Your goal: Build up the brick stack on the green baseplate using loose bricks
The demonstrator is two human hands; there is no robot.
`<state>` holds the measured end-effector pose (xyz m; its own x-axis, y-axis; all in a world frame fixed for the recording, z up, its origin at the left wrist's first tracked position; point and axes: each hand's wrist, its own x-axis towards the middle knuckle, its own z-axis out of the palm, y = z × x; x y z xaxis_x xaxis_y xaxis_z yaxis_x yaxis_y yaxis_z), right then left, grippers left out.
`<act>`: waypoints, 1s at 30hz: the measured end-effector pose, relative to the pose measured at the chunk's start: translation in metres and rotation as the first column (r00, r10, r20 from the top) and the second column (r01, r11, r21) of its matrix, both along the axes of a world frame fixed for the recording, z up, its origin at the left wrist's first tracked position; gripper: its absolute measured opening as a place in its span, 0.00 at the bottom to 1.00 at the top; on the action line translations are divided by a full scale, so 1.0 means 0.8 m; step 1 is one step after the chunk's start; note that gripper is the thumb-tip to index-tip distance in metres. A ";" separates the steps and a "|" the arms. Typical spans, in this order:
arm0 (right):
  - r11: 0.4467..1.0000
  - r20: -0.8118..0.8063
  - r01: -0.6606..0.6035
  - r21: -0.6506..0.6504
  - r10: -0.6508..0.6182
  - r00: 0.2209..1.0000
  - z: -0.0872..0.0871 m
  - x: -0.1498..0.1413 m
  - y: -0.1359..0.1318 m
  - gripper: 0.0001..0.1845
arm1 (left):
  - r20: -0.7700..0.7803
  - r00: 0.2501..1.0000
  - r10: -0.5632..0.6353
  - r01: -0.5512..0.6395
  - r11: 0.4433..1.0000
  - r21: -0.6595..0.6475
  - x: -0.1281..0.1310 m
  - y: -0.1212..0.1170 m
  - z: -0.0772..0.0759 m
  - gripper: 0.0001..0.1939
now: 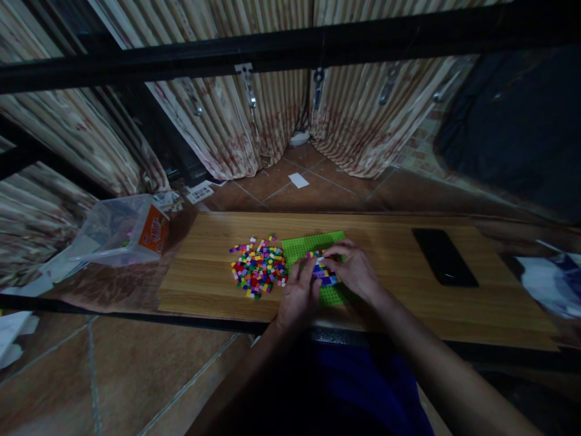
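A green studded baseplate (308, 243) lies on a wooden board (390, 290). A small patch of coloured bricks (325, 274) is built on it. My left hand (298, 295) rests on the plate's left part, fingers curled beside the built bricks. My right hand (353, 266) is over the patch, fingertips pinched at its top edge; what they hold is too small to make out. A heap of loose coloured bricks (259, 267) lies just left of the plate.
A black phone (443, 257) lies on the board to the right. A clear plastic bag with an orange box (129, 233) sits at the left end. Striped curtains (254, 121) hang behind, a black bar (290, 51) crosses above, tiled floor below.
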<state>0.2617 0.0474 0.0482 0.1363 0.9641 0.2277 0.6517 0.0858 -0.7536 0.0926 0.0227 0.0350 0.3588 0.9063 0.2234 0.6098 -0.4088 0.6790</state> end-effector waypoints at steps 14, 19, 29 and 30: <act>0.999 -0.172 0.046 0.009 -0.044 0.984 -0.017 0.002 -0.001 0.09 | -0.197 0.979 0.054 -0.026 0.989 0.144 0.011 -0.002 -0.008 0.25; 0.999 -0.269 0.032 0.004 -0.030 0.963 -0.020 0.002 0.002 0.09 | -0.190 0.980 0.053 -0.027 0.991 0.134 0.011 0.001 -0.009 0.25; 0.999 -0.294 0.040 0.015 -0.033 0.955 -0.023 0.001 0.002 0.07 | -0.133 0.991 0.027 -0.017 0.997 0.074 0.012 0.004 -0.009 0.24; 0.999 -0.290 0.043 0.013 -0.037 0.956 -0.023 0.000 0.002 0.07 | -0.129 0.991 0.027 -0.018 0.997 0.069 0.012 0.004 -0.010 0.24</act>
<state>0.2620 0.0487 0.0299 0.2376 0.9524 0.1911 0.4088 0.0804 -0.9091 0.1021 0.0261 0.0272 0.3684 0.8988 0.2375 0.7007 -0.4364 0.5645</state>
